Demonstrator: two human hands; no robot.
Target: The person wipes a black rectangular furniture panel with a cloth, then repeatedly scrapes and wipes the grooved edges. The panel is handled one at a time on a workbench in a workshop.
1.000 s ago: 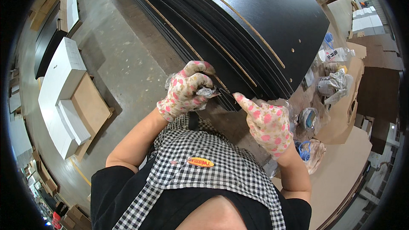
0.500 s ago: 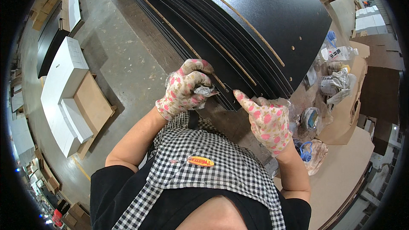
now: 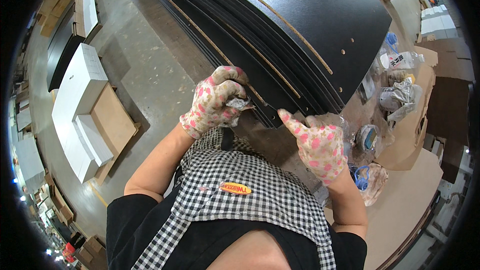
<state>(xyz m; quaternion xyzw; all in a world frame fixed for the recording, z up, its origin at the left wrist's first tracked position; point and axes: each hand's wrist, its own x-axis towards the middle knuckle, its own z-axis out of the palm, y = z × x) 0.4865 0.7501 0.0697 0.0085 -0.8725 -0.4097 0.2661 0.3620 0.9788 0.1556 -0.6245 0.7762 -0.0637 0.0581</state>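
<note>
Black panels [image 3: 295, 62] lie in a staggered stack in front of me, with bare brown grooves and small round holes. My left hand [image 3: 215, 101], in a floral glove, is closed around a crumpled grey-white rag [image 3: 240, 103] beside the near corner of a lower panel. What the rag is made of is hard to make out. My right hand [image 3: 320, 145], gloved alike, points its index finger at that panel's near end, close to a small hole. Its other fingers are partly curled, and nothing shows in them.
To the right, a plastic bottle [image 3: 406, 60], a can draped with a rag [image 3: 387, 99] and a roll of tape [image 3: 368, 137] sit by torn cardboard [image 3: 417, 120]. White panels [image 3: 80, 105] are stacked on a brown board [image 3: 114, 132] on the left floor.
My right index finger has shifted slightly right and down, away from the panel's corner. My left hand has moved slightly up and left, still gripping the rag.
</note>
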